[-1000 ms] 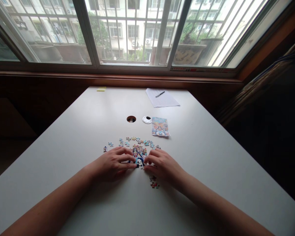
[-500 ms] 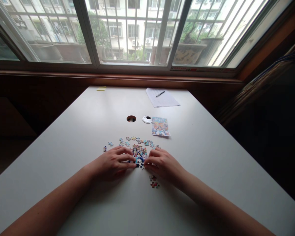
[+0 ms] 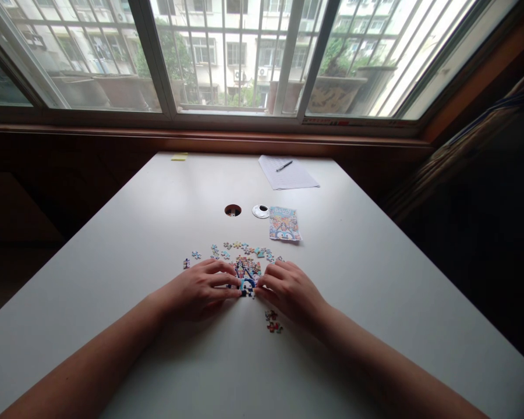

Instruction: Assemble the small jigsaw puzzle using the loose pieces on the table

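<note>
Puzzle (image 3: 248, 269) lies between your loosely curled left hand (image 3: 201, 286), at nine o'clock, and right hand (image 3: 289, 287), at three; I can't tell whether either grips anything.

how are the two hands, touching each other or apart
Apart. The head view shows a plain gap between the left hand and the right hand, with part of the puzzle visible in it.

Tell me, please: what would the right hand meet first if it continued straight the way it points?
The right hand would probably meet the partly joined puzzle first, directly before it; whether they touch is unclear.
</note>
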